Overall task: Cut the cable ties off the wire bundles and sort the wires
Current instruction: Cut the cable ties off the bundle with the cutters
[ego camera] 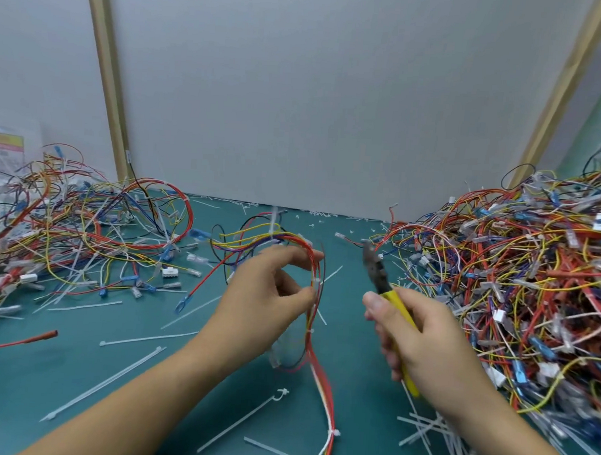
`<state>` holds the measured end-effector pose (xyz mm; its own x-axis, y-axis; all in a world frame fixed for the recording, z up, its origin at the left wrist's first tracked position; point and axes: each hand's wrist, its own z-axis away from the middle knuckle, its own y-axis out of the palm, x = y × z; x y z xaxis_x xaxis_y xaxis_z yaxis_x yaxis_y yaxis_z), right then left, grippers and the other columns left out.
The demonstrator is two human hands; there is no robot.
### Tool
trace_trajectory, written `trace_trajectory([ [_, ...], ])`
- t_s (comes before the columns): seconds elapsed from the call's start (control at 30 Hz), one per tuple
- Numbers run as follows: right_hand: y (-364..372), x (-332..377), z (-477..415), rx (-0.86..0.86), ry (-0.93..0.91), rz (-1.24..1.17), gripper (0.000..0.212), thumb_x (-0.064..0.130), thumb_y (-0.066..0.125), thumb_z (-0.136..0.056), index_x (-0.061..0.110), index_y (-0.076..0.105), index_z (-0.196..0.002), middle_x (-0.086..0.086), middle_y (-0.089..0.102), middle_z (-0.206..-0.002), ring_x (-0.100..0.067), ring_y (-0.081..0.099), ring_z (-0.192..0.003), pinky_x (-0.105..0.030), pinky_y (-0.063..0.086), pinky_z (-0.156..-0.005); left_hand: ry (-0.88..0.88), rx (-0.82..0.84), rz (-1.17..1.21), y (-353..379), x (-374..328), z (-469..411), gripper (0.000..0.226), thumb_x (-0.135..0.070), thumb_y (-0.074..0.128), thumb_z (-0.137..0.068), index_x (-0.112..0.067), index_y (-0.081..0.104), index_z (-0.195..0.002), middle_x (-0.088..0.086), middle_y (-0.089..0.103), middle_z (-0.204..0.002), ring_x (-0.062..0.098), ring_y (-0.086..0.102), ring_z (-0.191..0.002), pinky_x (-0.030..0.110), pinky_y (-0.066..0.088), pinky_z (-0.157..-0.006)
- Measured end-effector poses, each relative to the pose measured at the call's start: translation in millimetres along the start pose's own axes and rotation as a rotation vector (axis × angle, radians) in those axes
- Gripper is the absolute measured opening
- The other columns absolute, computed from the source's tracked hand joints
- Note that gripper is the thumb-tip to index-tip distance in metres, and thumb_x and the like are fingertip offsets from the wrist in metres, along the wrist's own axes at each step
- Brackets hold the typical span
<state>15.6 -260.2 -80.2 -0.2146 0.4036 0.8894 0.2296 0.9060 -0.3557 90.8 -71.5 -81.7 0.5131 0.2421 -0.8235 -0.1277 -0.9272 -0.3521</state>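
Observation:
My left hand (263, 295) holds a wire bundle (315, 337) of red, yellow and white wires above the green table, pinching it between thumb and fingers near a white cable tie (316, 281). More white ties ring the bundle lower down. My right hand (422, 343) grips yellow-handled cutters (385, 285), whose dark jaws point up and left, a short way right of the bundle and apart from it.
A large tangled heap of wires with connectors (527, 290) fills the right side. A looser spread of wires (81, 224) lies at the left. Cut white cable ties (144, 339) litter the green mat (348, 335). A grey partition (317, 105) closes the back.

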Motion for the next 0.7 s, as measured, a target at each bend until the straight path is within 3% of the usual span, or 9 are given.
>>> trace_trajectory([
  [0.07,0.2,1.5,-2.1,-0.054,-0.020,-0.080,0.034,0.055,0.069,-0.077,0.021,0.066,-0.085,-0.007,0.050,-0.061,-0.021,0.052,-0.053,-0.038,0.051,-0.053,0.086,0.068,-0.264,1.7,2.1,0.7,0.028,-0.001,0.065,-0.078,-0.016,0.069,-0.101,-0.006,0.060,-0.087,0.009,0.059,-0.060,0.018,0.043,-0.060],
  [0.13,1.9,1.4,-2.8,-0.065,-0.057,-0.154,0.026,0.049,0.077,-0.078,0.032,0.069,-0.096,-0.007,0.056,-0.065,-0.021,0.059,-0.059,-0.032,0.057,-0.061,0.149,0.159,-0.453,5.9,4.8,2.9,0.022,-0.009,0.059,-0.077,-0.016,0.065,-0.097,-0.004,0.050,-0.090,0.015,0.058,-0.069,0.031,0.049,-0.070],
  [0.2,6.1,-0.2,-3.4,-0.083,-0.091,-0.179,0.029,0.045,0.076,-0.075,0.034,0.070,-0.101,-0.006,0.064,-0.074,-0.026,0.066,-0.069,-0.040,0.061,-0.071,0.217,0.210,-0.608,10.5,5.5,6.0,0.023,-0.016,0.049,-0.074,-0.018,0.059,-0.094,-0.003,0.047,-0.091,0.024,0.057,-0.078,0.038,0.050,-0.068],
  [0.27,10.2,-0.8,-3.7,-0.114,-0.116,-0.188,0.031,0.048,0.076,-0.071,0.036,0.070,-0.099,-0.006,0.070,-0.083,-0.030,0.069,-0.080,-0.049,0.060,-0.081,0.296,0.240,-0.764,17.3,5.9,7.7,0.036,-0.018,0.044,-0.070,-0.020,0.061,-0.101,-0.001,0.054,-0.093,0.028,0.058,-0.084,0.036,0.049,-0.064],
  [0.37,11.7,-3.2,-4.0,-0.145,-0.178,-0.181,0.018,0.043,0.073,-0.080,0.033,0.069,-0.094,-0.002,0.071,-0.081,-0.026,0.070,-0.078,-0.042,0.060,-0.080,0.373,0.273,-0.971,25.1,1.4,10.2,0.038,-0.016,0.049,-0.072,-0.022,0.060,-0.108,0.000,0.059,-0.096,0.029,0.059,-0.086,0.035,0.045,-0.064],
  [0.47,9.5,-5.0,-4.4,-0.175,-0.229,-0.149,0.002,0.028,0.067,-0.092,0.028,0.067,-0.090,-0.006,0.068,-0.075,-0.027,0.068,-0.072,-0.034,0.058,-0.073,0.425,0.328,-0.959,23.4,-1.3,12.8,0.027,-0.017,0.048,-0.078,-0.018,0.055,-0.105,0.001,0.050,-0.100,0.030,0.056,-0.085,0.036,0.037,-0.062],
  [0.57,5.6,-3.4,-5.9,-0.180,-0.218,-0.143,0.005,0.026,0.066,-0.092,0.023,0.066,-0.087,-0.008,0.068,-0.072,-0.026,0.068,-0.068,-0.031,0.057,-0.067,0.451,0.338,-0.739,15.2,-5.2,14.6,0.020,-0.030,0.048,-0.084,-0.022,0.062,-0.096,-0.005,0.050,-0.092,0.022,0.057,-0.081,0.034,0.047,-0.066],
  [0.63,3.1,-1.3,-6.8,-0.163,-0.155,-0.229,0.009,0.025,0.067,-0.088,0.016,0.067,-0.086,-0.006,0.067,-0.069,-0.023,0.067,-0.065,-0.030,0.058,-0.064,0.396,0.198,-0.538,11.6,-8.5,15.5,0.024,-0.041,0.050,-0.084,-0.022,0.061,-0.074,-0.009,0.053,-0.075,0.015,0.056,-0.070,0.032,0.048,-0.065],
  [0.7,3.1,0.7,-6.9,-0.123,-0.037,-0.383,0.012,0.025,0.069,-0.083,0.013,0.070,-0.082,-0.006,0.067,-0.067,-0.023,0.067,-0.062,-0.033,0.060,-0.061,0.317,0.013,-0.354,10.5,-9.2,14.0,0.023,-0.039,0.057,-0.084,-0.020,0.059,-0.072,-0.010,0.054,-0.069,0.010,0.054,-0.068,0.022,0.041,-0.065],
])
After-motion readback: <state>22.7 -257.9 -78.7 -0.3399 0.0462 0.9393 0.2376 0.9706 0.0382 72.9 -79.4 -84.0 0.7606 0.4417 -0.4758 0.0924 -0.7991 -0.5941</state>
